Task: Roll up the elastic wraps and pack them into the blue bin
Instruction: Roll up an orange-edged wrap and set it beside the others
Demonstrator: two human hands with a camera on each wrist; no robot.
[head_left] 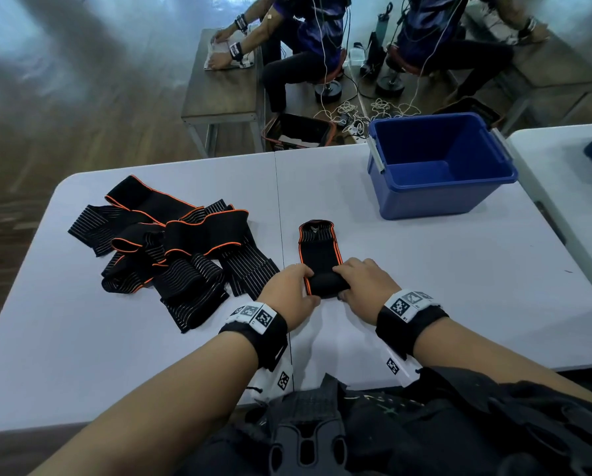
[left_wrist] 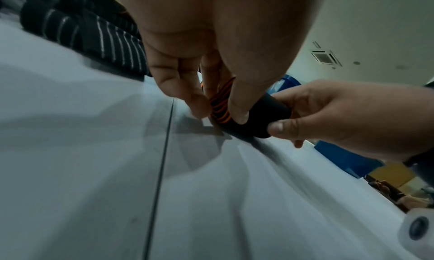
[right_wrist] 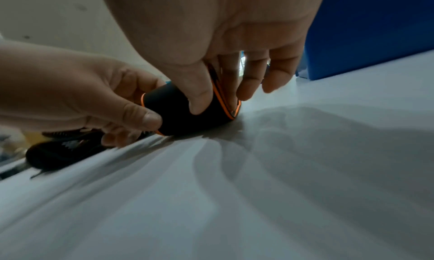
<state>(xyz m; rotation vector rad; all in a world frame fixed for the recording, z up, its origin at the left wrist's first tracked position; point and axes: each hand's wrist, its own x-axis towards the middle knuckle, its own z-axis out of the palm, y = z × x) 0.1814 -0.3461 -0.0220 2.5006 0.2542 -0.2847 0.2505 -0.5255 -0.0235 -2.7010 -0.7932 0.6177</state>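
A data-recording workroom: folding tables [head_left: 425, 269], floor cables [head_left: 353, 115], other wired-up seated people [head_left: 308, 39].

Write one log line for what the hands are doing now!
step: rolling wrap | left hand: grips roll | right hand: grips roll | blue bin: no wraps seen | pile: unrolled

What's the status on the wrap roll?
Left hand and right hand grip the half-rolled wrap. Blue bin empty. Unrolled pile waiting; path clear.
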